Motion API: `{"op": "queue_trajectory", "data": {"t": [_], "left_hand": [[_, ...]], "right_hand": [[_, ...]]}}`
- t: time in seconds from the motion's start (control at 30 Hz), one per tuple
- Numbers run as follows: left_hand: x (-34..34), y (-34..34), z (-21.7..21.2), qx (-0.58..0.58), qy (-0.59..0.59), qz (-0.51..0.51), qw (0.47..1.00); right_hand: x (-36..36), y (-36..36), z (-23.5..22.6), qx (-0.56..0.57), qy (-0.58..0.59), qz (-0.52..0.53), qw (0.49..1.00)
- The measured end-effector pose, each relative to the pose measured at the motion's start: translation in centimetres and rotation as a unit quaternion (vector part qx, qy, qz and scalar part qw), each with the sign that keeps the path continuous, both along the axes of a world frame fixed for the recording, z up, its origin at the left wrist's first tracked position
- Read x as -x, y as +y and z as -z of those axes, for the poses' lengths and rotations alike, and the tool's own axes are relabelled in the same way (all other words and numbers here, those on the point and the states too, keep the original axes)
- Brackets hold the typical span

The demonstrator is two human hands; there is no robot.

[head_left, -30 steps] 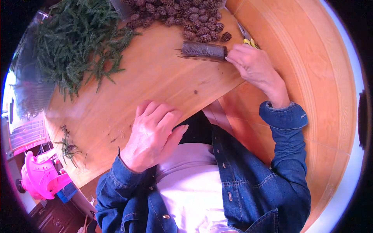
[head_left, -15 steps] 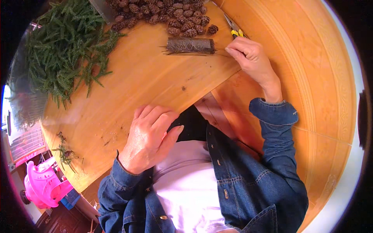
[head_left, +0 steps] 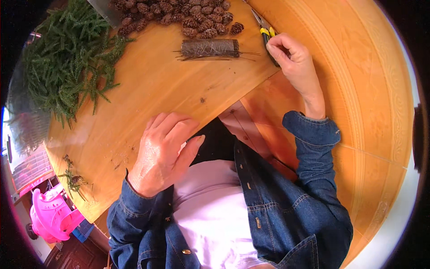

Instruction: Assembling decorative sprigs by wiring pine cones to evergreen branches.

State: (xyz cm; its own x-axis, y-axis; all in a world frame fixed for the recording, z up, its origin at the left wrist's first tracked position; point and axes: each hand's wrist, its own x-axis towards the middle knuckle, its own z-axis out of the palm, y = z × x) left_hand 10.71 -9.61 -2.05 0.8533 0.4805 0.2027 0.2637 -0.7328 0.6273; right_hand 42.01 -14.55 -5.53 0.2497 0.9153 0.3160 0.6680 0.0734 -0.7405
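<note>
My left hand [head_left: 162,150] rests at the table's near edge, palm down, its fingers loosely stretched and its thumb apart, holding nothing. Off to the right, my right hand [head_left: 292,56] is raised with thumb and forefinger pinched together. Anything between those fingertips is too fine to make out. Just beyond it lie pliers [head_left: 265,35] with black and yellow handles, partly covered by the hand. A dark bundle of thin wires [head_left: 209,48] wrapped into a cylinder lies to the left of this hand, with loose wire ends sticking out on both sides.
A heap of brown pine cones [head_left: 197,19] lies at the back of the wooden table [head_left: 156,80]. Green conifer sprigs [head_left: 71,62] are piled at the far left. Small sprig scraps [head_left: 73,178] lie near the left edge. A pink plastic seat [head_left: 50,215] stands beyond the table.
My right hand has moved away from the wire ends, slightly right and up, still pinched. The view has shifted a little, and my left hand stays at the table edge.
</note>
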Motion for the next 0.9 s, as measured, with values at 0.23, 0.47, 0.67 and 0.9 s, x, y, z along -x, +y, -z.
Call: {"op": "queue_trajectory", "data": {"t": [0.23, 0.47, 0.67, 0.9], "left_hand": [[-0.7, 0.1, -0.3, 0.004, 0.014, 0.018, 1.0], [-1.0, 0.4, -0.9, 0.011, 0.04, 0.04, 0.998], [-0.9, 0.7, -0.7, -0.006, 0.025, 0.036, 0.999], [-0.7, 1.3, -2.3, -0.01, 0.074, 0.046, 0.996]], "right_hand": [[0.8, 1.6, 0.1, -0.05, -0.242, -0.089, 0.965], [0.5, 2.4, -0.5, -0.013, -0.306, -0.133, 0.943], [0.0, 2.0, -0.8, 0.009, -0.325, -0.131, 0.937], [-0.5, 0.6, -3.1, 0.029, -0.307, -0.11, 0.945]]}}
